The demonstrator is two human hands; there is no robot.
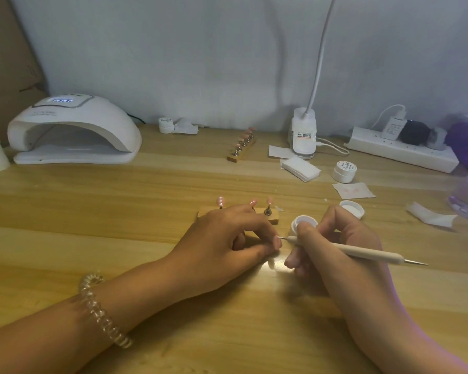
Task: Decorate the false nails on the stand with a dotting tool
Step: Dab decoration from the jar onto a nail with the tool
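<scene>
Partly done: dotted nail (221, 201) on stand (272, 217), left end; left hand (227, 238) pinching seemingly loose nail (277, 242), right hand (341, 233) pinching tool (362, 252), tip on it; others left.

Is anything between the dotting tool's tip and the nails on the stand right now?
Yes: the left hand lies across the near side of the stand, its curled fingers between the tip of the dotting tool and the nails. The right-end nail shows above those fingers. The open jar sits to the right, out of the path.
</scene>
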